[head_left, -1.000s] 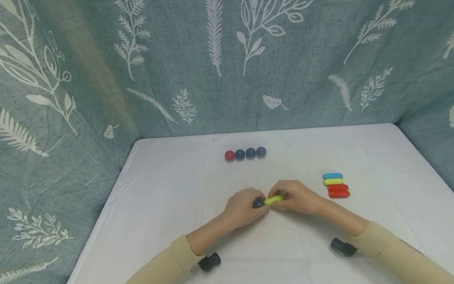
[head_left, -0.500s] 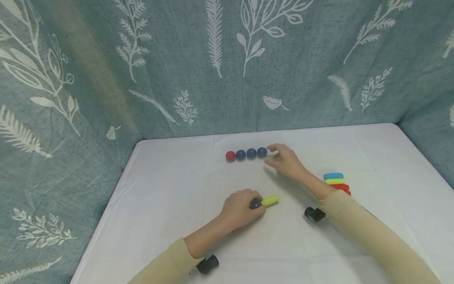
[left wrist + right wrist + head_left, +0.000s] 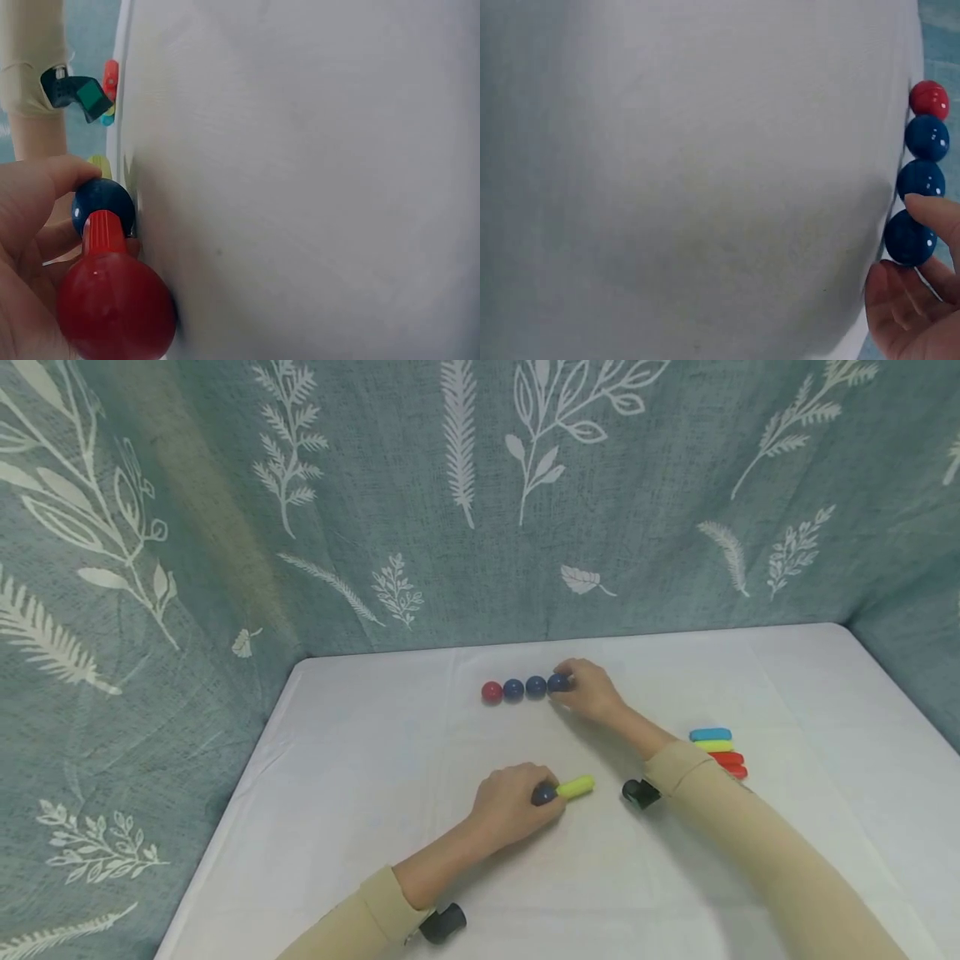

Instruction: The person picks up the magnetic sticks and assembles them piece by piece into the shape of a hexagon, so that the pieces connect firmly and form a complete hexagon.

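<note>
My left hand (image 3: 516, 803) grips a blue ball (image 3: 543, 793) low over the white table. A yellow-green rod (image 3: 577, 787) sticks out of that ball to the right. In the left wrist view a red rod (image 3: 104, 232) joins the same blue ball to a red ball (image 3: 116, 307), which the hand hides from the head view. At the back, my right hand (image 3: 591, 695) pinches the rightmost blue ball (image 3: 910, 240) of a row, thumb and fingers on either side. Left of it in the row are two more blue balls (image 3: 524, 688) and a red ball (image 3: 492, 693).
Right of my right forearm lie a blue rod (image 3: 710, 735), a yellow-green rod (image 3: 714, 746) and two red rods (image 3: 727, 759), partly hidden by the sleeve. A patterned green-grey curtain (image 3: 420, 485) hangs behind the white-covered table (image 3: 360, 735).
My right hand has let go of the yellow-green rod, moved to the back row and closed its fingers on the end blue ball. The left hand keeps its hold, nearly still.
</note>
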A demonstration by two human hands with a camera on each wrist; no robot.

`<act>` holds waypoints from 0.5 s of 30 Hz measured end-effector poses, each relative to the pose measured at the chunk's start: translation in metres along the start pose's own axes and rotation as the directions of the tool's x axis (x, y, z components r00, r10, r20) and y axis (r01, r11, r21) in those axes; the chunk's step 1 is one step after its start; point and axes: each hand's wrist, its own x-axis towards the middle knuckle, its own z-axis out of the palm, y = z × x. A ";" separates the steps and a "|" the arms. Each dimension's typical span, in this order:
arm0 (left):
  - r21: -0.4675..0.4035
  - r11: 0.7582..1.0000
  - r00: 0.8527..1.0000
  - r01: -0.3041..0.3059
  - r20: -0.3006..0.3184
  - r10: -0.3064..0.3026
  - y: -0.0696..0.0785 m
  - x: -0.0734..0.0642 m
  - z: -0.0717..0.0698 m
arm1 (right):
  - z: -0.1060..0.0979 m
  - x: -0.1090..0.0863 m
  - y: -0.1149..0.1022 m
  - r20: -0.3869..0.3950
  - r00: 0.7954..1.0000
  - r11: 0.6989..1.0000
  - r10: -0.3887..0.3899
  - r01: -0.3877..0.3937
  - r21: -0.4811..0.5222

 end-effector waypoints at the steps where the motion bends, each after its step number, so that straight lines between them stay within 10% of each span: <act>1: 0.001 1.000 1.000 0.001 -0.003 -0.001 0.000 0.000 0.000 | 0.000 0.000 0.000 0.001 1.000 1.000 0.001 -0.001 -0.011; 15: -0.006 1.000 1.000 0.001 -0.010 -0.001 -0.001 -0.001 0.000 | -0.014 -0.044 0.015 0.078 0.994 0.995 -0.075 0.069 0.069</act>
